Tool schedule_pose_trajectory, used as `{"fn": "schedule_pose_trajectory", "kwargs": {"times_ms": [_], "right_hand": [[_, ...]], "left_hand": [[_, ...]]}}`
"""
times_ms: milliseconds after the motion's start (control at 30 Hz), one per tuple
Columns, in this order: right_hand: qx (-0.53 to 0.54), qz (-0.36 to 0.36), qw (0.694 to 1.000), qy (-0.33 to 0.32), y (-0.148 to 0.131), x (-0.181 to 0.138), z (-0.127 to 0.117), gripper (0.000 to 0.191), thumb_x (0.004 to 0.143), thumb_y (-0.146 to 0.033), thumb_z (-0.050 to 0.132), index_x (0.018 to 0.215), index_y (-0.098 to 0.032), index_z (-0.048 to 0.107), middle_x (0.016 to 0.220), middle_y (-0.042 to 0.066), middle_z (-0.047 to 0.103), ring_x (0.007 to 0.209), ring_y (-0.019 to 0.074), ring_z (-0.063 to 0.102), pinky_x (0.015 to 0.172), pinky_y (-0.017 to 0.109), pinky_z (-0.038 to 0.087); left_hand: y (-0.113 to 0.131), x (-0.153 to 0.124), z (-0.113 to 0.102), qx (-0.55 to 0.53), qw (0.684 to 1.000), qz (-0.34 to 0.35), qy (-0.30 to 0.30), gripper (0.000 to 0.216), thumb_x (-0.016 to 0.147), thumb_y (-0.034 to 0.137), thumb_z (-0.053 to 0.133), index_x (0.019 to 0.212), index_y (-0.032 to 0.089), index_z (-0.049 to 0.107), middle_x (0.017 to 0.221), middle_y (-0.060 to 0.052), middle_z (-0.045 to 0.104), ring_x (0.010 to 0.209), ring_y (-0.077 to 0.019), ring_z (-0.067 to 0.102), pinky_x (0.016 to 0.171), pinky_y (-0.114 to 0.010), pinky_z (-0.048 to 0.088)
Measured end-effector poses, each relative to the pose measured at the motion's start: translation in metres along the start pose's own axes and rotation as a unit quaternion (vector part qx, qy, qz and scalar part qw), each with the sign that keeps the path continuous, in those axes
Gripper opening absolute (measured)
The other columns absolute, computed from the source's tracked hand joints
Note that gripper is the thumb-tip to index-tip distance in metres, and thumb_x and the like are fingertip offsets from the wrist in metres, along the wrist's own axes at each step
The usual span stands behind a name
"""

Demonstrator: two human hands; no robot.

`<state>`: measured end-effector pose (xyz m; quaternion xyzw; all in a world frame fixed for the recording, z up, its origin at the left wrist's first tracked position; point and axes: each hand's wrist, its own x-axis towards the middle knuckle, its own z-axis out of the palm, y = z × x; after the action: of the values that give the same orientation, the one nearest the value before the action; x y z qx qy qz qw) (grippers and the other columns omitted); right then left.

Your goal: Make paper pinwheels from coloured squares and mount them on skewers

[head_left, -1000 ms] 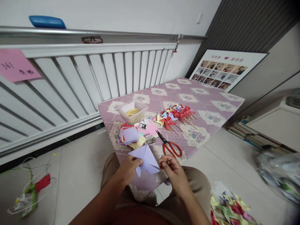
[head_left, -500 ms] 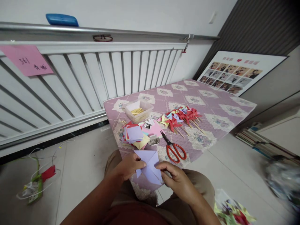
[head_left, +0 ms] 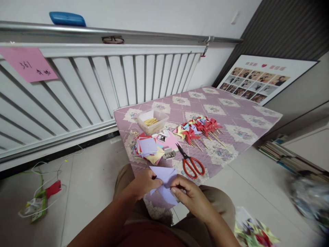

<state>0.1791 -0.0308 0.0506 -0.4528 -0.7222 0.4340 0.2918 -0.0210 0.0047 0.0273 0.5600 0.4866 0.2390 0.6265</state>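
Note:
Between both hands, over the near table edge, is a purple paper square [head_left: 164, 174], slit from its corners and partly folded like a pinwheel. My left hand [head_left: 146, 181] pinches its left side, the thumb lying on the paper near the middle. On the right side, my right hand [head_left: 185, 189] grips a corner between thumb and fingers, bent inward. Just beyond lie a stack of coloured paper squares [head_left: 148, 146] and red-handled scissors [head_left: 192, 164]. Small open boxes with metal pins [head_left: 169, 154] sit between them.
A clear plastic box [head_left: 152, 120] of thin sticks stands behind the papers. Several finished pinwheels on sticks [head_left: 202, 129] lie to its right on the patterned tablecloth [head_left: 218, 109]. More pinwheels [head_left: 257, 231] are low at the right. A power strip [head_left: 39, 206] rests on the floor at left.
My right hand has moved inward, bending the paper's right corner toward the middle. My left hand keeps its pinch and has shifted slightly.

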Motion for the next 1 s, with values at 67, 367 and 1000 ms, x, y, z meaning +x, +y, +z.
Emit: {"fn": "schedule_pose_trajectory", "kwargs": {"times_ms": [67,367,1000], "right_hand": [[-0.011,0.002,1.0,0.016,0.0,0.002,0.004,0.018,0.092,-0.028,0.051,0.075,-0.021,0.055,0.073,-0.001,0.053,0.068,0.0141,0.05,0.062,0.024,0.04],[-0.08,0.004,0.993,0.085,-0.001,0.009,0.013,0.016,0.086,-0.022,0.054,0.07,-0.022,0.055,0.07,-0.001,0.055,0.067,0.0157,0.052,0.06,0.025,0.039],[0.066,0.107,0.977,0.173,0.014,0.014,0.035,0.054,0.074,-0.023,0.062,0.124,-0.021,0.042,0.075,-0.002,0.063,0.061,0.0147,0.056,0.055,0.025,0.044]], "left_hand": [[-0.002,0.002,0.001,-0.002,1.0,0.016,-0.012,0.012,0.069,0.024,0.054,0.066,0.017,0.063,0.061,0.002,0.057,0.054,-0.0115,0.044,0.052,-0.024,0.033],[0.002,0.0,0.008,0.027,0.999,-0.023,0.019,0.011,0.066,0.027,0.053,0.06,0.018,0.056,0.053,0.004,0.048,0.048,-0.0103,0.038,0.048,-0.025,0.027],[0.01,-0.005,0.011,-0.027,0.998,-0.039,0.029,0.011,0.065,0.027,0.054,0.064,0.017,0.06,0.057,0.003,0.053,0.051,-0.0107,0.04,0.051,-0.025,0.031]]}}
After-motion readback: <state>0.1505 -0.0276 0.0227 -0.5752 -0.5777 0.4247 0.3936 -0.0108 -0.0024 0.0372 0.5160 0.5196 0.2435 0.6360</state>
